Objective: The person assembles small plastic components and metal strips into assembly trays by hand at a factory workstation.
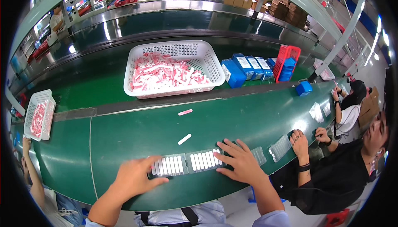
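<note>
A clear plastic blister tray (pixel 187 163) lies in front of me, its two halves side by side. Each half holds a row of several white sticks (pixel 202 160). At the left end of the tray is my left hand (pixel 133 176), slightly blurred, thumb and fingers apart around the corner. My right hand (pixel 242 162) is spread over the right end, fingertips at the last sticks. Beyond the tray lie a loose white stick (pixel 184 139) and a pink-and-white stick (pixel 185 112). Another clear tray (pixel 259 155) sits partly behind my right hand.
A white basket (pixel 174 89) of pink-and-white sticks stands beyond a dark ledge, beside blue boxes (pixel 244 67) and a red basket (pixel 286 54). A smaller white basket (pixel 50 115) is at left. On the right, a co-worker's hand (pixel 299 144) rests by a clear tray (pixel 280 148).
</note>
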The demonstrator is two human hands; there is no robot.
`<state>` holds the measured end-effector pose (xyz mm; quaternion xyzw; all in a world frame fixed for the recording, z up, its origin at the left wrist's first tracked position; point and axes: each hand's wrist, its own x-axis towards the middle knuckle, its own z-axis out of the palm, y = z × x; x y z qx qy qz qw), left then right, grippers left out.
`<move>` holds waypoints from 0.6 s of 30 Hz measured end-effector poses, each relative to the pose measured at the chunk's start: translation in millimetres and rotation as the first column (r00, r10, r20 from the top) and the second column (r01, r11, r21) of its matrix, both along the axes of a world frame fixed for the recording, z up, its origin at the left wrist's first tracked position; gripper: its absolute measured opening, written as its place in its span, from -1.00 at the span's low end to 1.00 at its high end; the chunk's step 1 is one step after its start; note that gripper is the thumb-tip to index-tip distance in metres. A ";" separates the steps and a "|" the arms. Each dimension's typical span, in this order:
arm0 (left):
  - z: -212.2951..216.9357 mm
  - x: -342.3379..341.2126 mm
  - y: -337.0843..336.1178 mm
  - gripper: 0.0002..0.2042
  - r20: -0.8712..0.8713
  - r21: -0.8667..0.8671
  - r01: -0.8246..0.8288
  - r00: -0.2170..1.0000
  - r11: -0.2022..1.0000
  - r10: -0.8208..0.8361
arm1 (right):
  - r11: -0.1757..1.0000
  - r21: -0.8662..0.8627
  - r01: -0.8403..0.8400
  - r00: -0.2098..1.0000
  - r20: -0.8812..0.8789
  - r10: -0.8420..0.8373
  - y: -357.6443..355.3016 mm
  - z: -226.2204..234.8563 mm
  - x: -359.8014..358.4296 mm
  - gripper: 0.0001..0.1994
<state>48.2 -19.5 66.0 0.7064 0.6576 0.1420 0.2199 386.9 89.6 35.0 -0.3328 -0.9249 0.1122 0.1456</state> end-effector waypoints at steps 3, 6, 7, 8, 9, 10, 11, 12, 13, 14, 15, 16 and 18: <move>7.3 -6.6 3.3 -0.26 -0.085 -0.088 -0.048 0.996 0.995 0.040 | 0.997 0.003 -0.077 0.997 0.019 0.077 7.1 -6.1 4.2 -0.58; -4.4 -11.4 -6.0 -0.28 -0.049 -0.011 0.024 0.998 1.000 -0.025 | 0.993 -0.018 -0.113 0.994 0.007 0.113 9.3 -6.3 8.5 -0.58; -3.8 -7.8 -7.4 -0.31 -0.045 -0.005 0.034 0.998 0.999 -0.034 | 0.993 -0.031 -0.111 0.994 -0.002 0.111 9.5 -6.2 9.0 -0.58; -3.8 -4.3 -8.4 -0.33 -0.041 -0.001 0.041 0.998 0.999 -0.041 | 0.993 -0.031 -0.111 0.994 -0.003 0.111 10.0 -7.2 8.2 -0.58; -4.4 -1.0 -8.8 -0.39 -0.063 0.038 0.080 0.995 0.996 -0.077 | 0.994 -0.065 -0.087 0.996 -0.037 0.085 10.2 -8.1 7.2 -0.59; -4.9 2.4 -7.3 -0.39 -0.063 0.038 0.081 0.995 0.996 -0.078 | 0.993 -0.101 -0.064 0.996 -0.068 0.057 10.2 -9.0 6.3 -0.60; -5.3 5.8 -6.0 -0.40 -0.053 0.070 0.117 0.992 0.991 -0.114 | 0.993 -0.104 -0.064 0.996 -0.066 0.057 9.9 -7.5 4.6 -0.60; -5.6 8.5 -4.8 -0.41 -0.042 0.103 0.152 0.988 0.983 -0.149 | 0.994 -0.094 -0.056 0.997 -0.063 0.050 10.2 -4.6 2.5 -0.60; -4.6 10.5 -2.2 -0.41 -0.039 0.100 0.151 0.988 0.983 -0.148 | 0.995 -0.084 -0.048 0.997 -0.059 0.043 9.9 -3.3 1.4 -0.60; -3.0 12.2 3.3 -0.41 -0.068 0.067 0.186 0.981 0.980 -0.181 | 0.995 -0.088 -0.045 0.998 -0.053 0.040 9.9 -4.6 3.5 -0.60; -1.5 12.5 8.1 -0.40 -0.095 0.034 0.219 0.972 0.975 -0.215 | 0.996 -0.054 -0.068 0.997 -0.049 0.066 11.0 -7.4 6.4 -0.57; 0.8 11.2 11.1 -0.40 -0.088 0.031 0.220 0.972 0.975 -0.217 | 0.995 -0.019 -0.093 0.995 -0.045 0.092 11.4 -9.5 8.8 -0.54; 10.3 6.7 11.8 -0.39 -0.132 0.038 0.205 0.971 0.978 -0.198 | 0.994 -0.020 -0.104 0.994 -0.043 0.103 11.9 -10.5 10.5 -0.51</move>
